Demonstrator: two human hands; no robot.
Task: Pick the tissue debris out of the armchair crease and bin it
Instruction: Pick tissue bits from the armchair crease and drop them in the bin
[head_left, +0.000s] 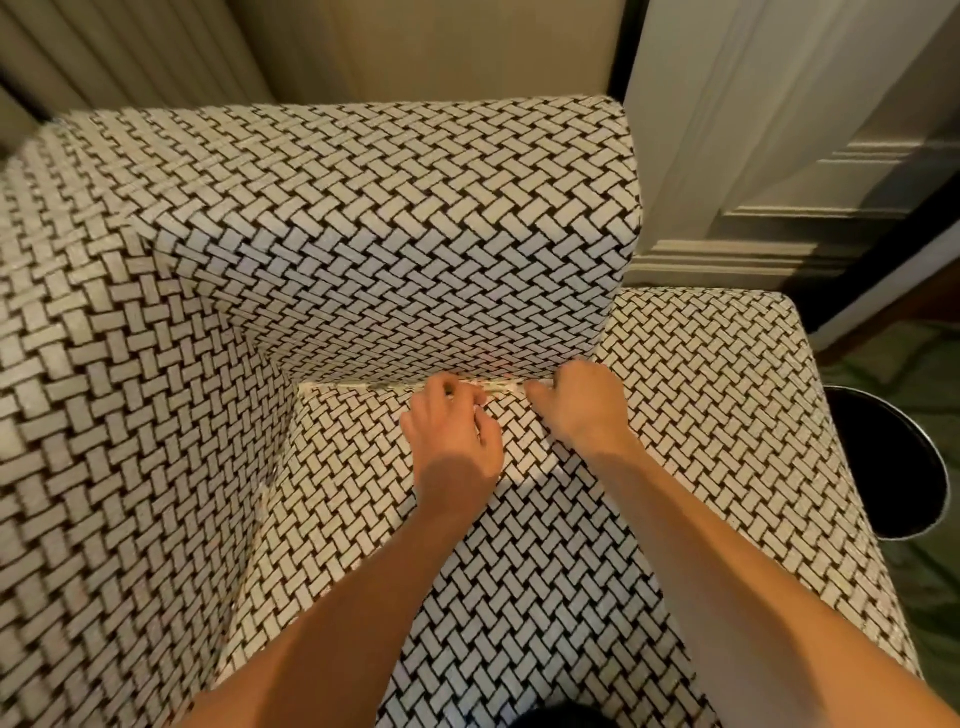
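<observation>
Pale tissue debris (395, 385) lies as a thin strip in the crease between the armchair's seat (519, 545) and its padded side (415, 260). My left hand (452, 436) rests on the seat at the crease with its fingers curled, and a small white bit shows at its fingertips. My right hand (579, 408) is just to the right, knuckles up. Its thumb and forefinger pinch the right end of the strip, while the other fingertips are hidden in the crease. A black round bin (893, 467) with a shiny rim stands on the floor to the right of the chair.
The armchair is covered in a black-and-white woven pattern, with a tall padded side on the left (130, 415). A white panelled door (779, 156) and skirting stand behind the chair at the right. Green patterned carpet (914, 597) surrounds the bin.
</observation>
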